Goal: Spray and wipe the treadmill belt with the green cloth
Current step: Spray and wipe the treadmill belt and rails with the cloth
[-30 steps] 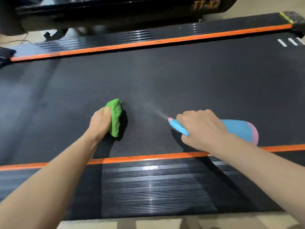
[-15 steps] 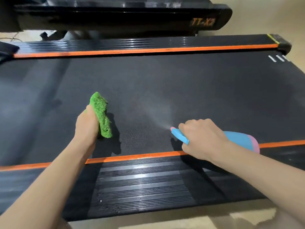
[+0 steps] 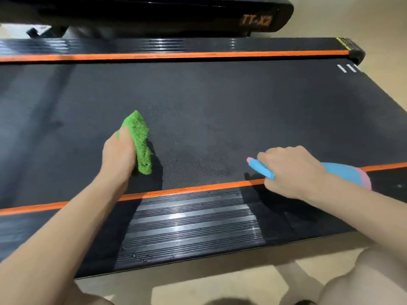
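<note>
Green cloth (image 3: 139, 143), bunched in my left hand (image 3: 120, 151), rests on the treadmill belt (image 3: 220, 102) near its front edge; my right hand (image 3: 290, 170) grips the spray bottle (image 3: 343, 173). Damp patch (image 3: 198, 164) between them, wiping barely begun.

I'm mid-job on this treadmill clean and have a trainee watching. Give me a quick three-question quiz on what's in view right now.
1. True or false: the left hand holds the green cloth on the belt.
2. Multiple choice: the spray bottle in the right hand points its nozzle toward A) the cloth side, B) the far rail, C) the floor.
3. Short answer: where does the belt look damp?

Key
1. True.
2. A.
3. In the darker speckled patch between the cloth and the nozzle.
</note>
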A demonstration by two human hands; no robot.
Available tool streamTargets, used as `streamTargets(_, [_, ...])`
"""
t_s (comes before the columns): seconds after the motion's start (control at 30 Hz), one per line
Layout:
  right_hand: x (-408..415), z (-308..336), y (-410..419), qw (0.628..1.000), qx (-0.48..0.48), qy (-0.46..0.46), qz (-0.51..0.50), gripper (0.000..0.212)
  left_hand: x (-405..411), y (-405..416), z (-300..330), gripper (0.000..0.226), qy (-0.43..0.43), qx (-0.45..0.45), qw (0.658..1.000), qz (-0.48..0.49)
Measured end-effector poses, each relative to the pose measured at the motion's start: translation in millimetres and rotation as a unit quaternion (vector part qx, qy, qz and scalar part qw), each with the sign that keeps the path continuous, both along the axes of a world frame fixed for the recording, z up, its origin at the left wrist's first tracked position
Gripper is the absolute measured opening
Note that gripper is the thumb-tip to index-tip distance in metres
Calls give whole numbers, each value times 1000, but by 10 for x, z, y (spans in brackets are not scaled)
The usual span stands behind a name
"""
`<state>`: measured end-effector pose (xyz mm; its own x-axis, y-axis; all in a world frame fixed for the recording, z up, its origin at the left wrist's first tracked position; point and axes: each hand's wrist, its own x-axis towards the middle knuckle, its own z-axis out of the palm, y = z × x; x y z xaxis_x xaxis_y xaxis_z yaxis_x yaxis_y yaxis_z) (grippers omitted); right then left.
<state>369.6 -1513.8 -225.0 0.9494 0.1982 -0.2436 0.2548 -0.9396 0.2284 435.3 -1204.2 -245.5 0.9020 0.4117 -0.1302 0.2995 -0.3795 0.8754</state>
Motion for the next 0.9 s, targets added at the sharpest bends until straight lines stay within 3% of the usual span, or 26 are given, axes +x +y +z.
streamTargets(0.27, [244, -76, -264, 994, 66, -30, -84, 17, 13, -460, 34, 30, -9, -69, 997, -19])
streamTargets(0.5, [110, 8, -22, 992, 117, -22, 35, 9, 18, -715, 33, 34, -25, -57, 998, -32])
streamTargets(0.63, [-86, 14, -8, 989, 101, 3, 107, 8, -17, -705, -35, 39, -31, -26, 998, -44])
streamTargets(0.77, [-148, 49, -280, 993, 85, 36, 79, 5, 19, -682, -63, 35, -34, -17, 999, -35])
streamTargets(0.9, [-177, 130, -640, 997, 54, 49, 31, 17, 46, -718, -137, 35, -35, -6, 998, -46])
